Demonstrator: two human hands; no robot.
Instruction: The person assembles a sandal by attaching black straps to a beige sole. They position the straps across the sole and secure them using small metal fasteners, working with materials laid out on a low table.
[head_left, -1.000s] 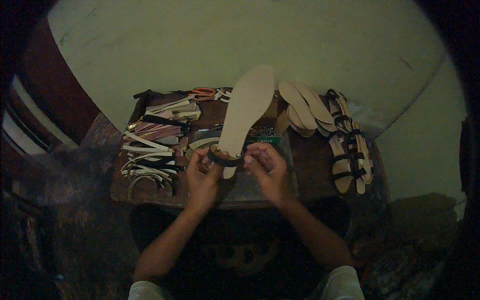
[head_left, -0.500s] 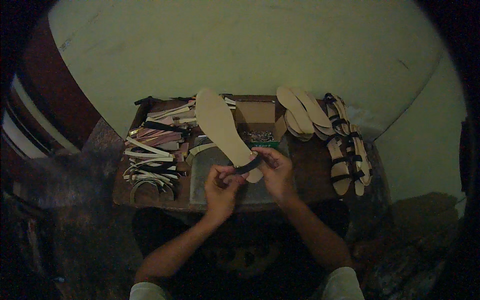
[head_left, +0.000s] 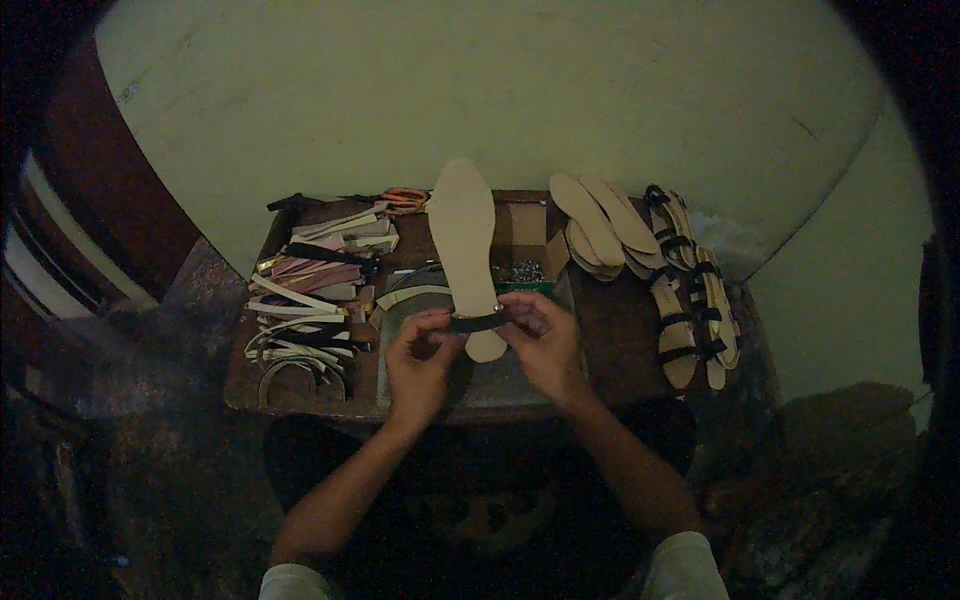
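A tan shoe insole point(head_left: 465, 240) points away from me over the middle of a low wooden table point(head_left: 300, 385). A black strap point(head_left: 478, 322) crosses the insole near its closer end. My left hand point(head_left: 420, 360) pinches the strap's left end. Pinching the right end at the insole's edge is my right hand point(head_left: 540, 340). Both hands hold the insole and strap just above a grey metal plate point(head_left: 490, 385) on the table.
Piles of cut straps point(head_left: 310, 290) in white, pink and black lie on the table's left. Bare insoles point(head_left: 595, 225) and finished black-strapped sandals point(head_left: 690, 290) lie on the right. A small box of metal bits point(head_left: 520, 270) sits behind the hands. Scissors with orange handles point(head_left: 405, 198) lie at the back.
The insole has swung from leaning right, to leaning left, to pointing nearly straight away. Both hands have stayed on the strap around its near end.
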